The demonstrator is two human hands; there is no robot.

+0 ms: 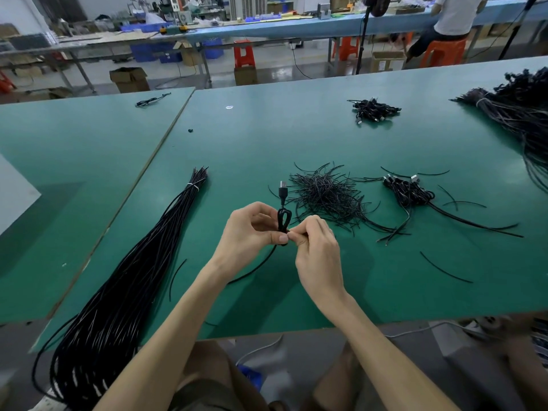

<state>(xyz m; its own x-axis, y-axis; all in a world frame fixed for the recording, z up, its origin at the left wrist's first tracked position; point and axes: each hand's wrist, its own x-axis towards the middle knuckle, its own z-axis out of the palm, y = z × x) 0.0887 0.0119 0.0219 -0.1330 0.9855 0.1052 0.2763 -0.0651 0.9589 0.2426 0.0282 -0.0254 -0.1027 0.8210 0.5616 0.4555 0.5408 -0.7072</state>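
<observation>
- The cable [283,218] is folded into a small loop, held above the near middle of the table [237,143], with its plug [283,189] pointing away.
- The left hand [249,232] has thumb and forefinger clamped on the loop's base; a firm pinch there should stop the folds springing.
- The right hand [318,250] has curled fingers pinching the same spot. Any binding should probably sit snug there.
- Loose ties [326,197] lie just beyond, to the right.

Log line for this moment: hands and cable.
left hand: pinches USB cable loop | right hand: pinches loop base | USB plug: above loop | short-wire pile: beyond hands
</observation>
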